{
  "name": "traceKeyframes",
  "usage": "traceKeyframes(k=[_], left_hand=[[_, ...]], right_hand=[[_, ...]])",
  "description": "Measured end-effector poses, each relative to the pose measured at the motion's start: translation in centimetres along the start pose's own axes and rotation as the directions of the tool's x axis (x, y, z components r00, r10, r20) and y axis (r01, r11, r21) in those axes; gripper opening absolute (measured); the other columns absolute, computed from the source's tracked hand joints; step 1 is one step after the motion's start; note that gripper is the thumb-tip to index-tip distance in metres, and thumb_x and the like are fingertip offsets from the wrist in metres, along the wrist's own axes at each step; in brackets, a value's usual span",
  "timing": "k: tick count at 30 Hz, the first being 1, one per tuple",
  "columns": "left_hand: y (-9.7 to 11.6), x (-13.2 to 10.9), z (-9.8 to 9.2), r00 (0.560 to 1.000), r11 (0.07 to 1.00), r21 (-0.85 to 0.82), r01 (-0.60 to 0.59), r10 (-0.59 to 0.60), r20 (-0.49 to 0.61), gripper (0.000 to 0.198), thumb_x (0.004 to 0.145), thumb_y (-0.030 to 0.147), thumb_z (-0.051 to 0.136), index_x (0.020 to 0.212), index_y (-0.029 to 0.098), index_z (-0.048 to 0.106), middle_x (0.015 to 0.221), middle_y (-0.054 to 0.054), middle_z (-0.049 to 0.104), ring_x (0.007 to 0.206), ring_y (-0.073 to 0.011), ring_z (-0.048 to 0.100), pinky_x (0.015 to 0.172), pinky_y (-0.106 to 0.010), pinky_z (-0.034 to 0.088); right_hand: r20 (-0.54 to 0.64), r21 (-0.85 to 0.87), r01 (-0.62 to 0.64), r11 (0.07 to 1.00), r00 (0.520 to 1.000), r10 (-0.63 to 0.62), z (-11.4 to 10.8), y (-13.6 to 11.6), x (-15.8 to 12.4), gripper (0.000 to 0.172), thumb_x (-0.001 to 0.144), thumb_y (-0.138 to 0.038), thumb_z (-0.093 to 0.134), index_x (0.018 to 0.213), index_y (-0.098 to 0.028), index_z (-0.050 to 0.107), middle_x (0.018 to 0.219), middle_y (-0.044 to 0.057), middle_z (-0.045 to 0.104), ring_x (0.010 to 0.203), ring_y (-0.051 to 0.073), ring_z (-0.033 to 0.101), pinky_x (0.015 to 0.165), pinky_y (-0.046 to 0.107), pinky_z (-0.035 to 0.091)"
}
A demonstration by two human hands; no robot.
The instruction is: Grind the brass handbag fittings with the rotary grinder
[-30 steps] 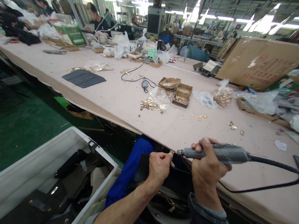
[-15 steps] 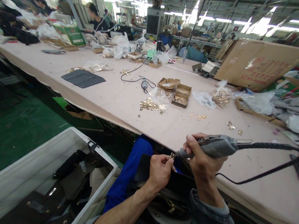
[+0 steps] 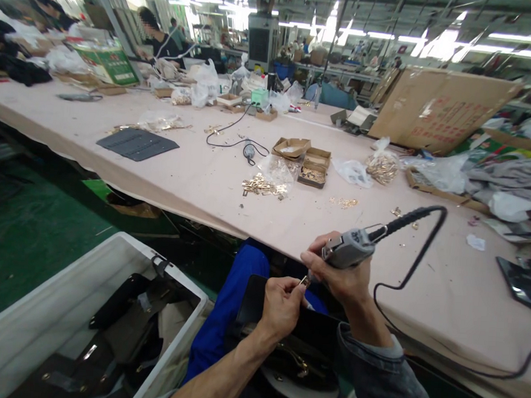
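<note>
My left hand point(image 3: 281, 306) is closed in a pinch on a small gold metal fitting point(image 3: 304, 281) at the top edge of a black handbag point(image 3: 296, 346) lying on my lap. My right hand point(image 3: 339, 274) is wrapped round a grey corded electric hand tool point(image 3: 350, 248), tilted down so that its tip meets the fitting. The tool's black cable point(image 3: 419, 246) loops up and over the pink worktable point(image 3: 194, 179) to the right.
A white bin point(image 3: 103, 309) of black bag parts stands at my lower left. On the table lie gold hardware pieces point(image 3: 261, 186), small cardboard boxes point(image 3: 313, 166), plastic bags and a big cardboard carton point(image 3: 439, 111). Other people work at the far left end.
My right hand has swung the tool from lying level to tilted steeply down onto the fitting, and the cable has risen into an arch. The left hand keeps its pinch.
</note>
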State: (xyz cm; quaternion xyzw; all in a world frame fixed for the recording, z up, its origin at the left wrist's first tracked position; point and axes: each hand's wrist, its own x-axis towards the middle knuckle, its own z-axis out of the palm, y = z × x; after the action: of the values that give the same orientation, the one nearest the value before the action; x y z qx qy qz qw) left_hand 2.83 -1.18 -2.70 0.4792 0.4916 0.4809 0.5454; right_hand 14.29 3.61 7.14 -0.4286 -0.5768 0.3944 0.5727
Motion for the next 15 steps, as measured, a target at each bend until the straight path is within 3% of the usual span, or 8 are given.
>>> traceKeyframes(k=[4, 7, 9, 11, 13, 15], left_hand=[[-0.2, 0.2, 0.1, 0.999, 0.999, 0.038, -0.035, 0.036, -0.028, 0.030, 0.082, 0.023, 0.060, 0.053, 0.015, 0.065, 0.048, 0.000, 0.057, 0.044, -0.0101, 0.044, 0.046, -0.022, 0.030], [0.0, 0.6, 0.2, 0.996, 0.997, 0.047, -0.061, 0.064, -0.058, 0.031, 0.085, 0.025, 0.060, 0.056, 0.015, 0.066, 0.049, 0.000, 0.057, 0.045, -0.0112, 0.045, 0.048, -0.023, 0.031], [0.4, 0.8, 0.3, 0.992, 0.993, 0.081, -0.090, 0.097, -0.081, 0.036, 0.091, 0.028, 0.057, 0.059, 0.016, 0.066, 0.054, -0.001, 0.060, 0.050, -0.0126, 0.049, 0.052, -0.023, 0.035], [0.9, 0.8, 0.4, 0.987, 0.981, 0.165, -0.098, 0.117, -0.112, 0.039, 0.096, 0.030, 0.053, 0.062, 0.016, 0.067, 0.059, -0.002, 0.063, 0.054, -0.0137, 0.053, 0.056, -0.024, 0.037], [1.3, 0.7, 0.7, 0.981, 0.950, 0.301, -0.089, 0.135, -0.138, 0.033, 0.097, 0.033, 0.055, 0.071, 0.017, 0.069, 0.063, -0.002, 0.065, 0.053, -0.0144, 0.054, 0.056, -0.025, 0.036], [1.4, 0.6, 1.1, 0.971, 0.885, 0.455, -0.099, 0.187, -0.152, 0.023, 0.095, 0.032, 0.059, 0.082, 0.018, 0.071, 0.067, -0.003, 0.067, 0.054, -0.0167, 0.057, 0.057, -0.027, 0.038]], right_hand=[[0.176, 0.002, 0.048, 0.999, 0.983, -0.048, -0.4, -0.7, -0.6, 0.022, 0.071, -0.024, 0.089, 0.077, -0.016, 0.070, 0.069, 0.003, 0.067, 0.056, 0.013, 0.058, 0.049, 0.024, 0.049], [0.296, 0.143, 0.111, 0.983, 0.943, -0.150, -1.5, -1.8, -0.7, 0.019, 0.072, -0.019, 0.088, 0.080, -0.018, 0.071, 0.068, 0.002, 0.066, 0.055, 0.013, 0.058, 0.050, 0.026, 0.048], [0.202, 0.291, 0.150, 0.945, 0.956, -0.214, -2.6, -2.7, -0.6, 0.016, 0.077, -0.020, 0.083, 0.087, -0.021, 0.071, 0.066, -0.001, 0.064, 0.052, 0.013, 0.056, 0.049, 0.027, 0.048], [-0.016, 0.401, 0.225, 0.888, 0.971, -0.239, -3.8, -3.6, -0.2, 0.016, 0.080, -0.021, 0.079, 0.092, -0.024, 0.069, 0.065, -0.003, 0.060, 0.046, 0.011, 0.051, 0.047, 0.027, 0.046], [-0.215, 0.412, 0.306, 0.858, 0.948, -0.235, -4.9, -4.0, 0.2, 0.016, 0.079, -0.020, 0.077, 0.090, -0.023, 0.067, 0.064, -0.004, 0.058, 0.044, 0.010, 0.047, 0.048, 0.027, 0.044], [-0.333, 0.387, 0.318, 0.865, 0.923, -0.191, -5.9, -3.8, 0.6, 0.016, 0.076, -0.018, 0.078, 0.086, -0.021, 0.066, 0.064, -0.004, 0.057, 0.044, 0.009, 0.045, 0.050, 0.028, 0.044]])
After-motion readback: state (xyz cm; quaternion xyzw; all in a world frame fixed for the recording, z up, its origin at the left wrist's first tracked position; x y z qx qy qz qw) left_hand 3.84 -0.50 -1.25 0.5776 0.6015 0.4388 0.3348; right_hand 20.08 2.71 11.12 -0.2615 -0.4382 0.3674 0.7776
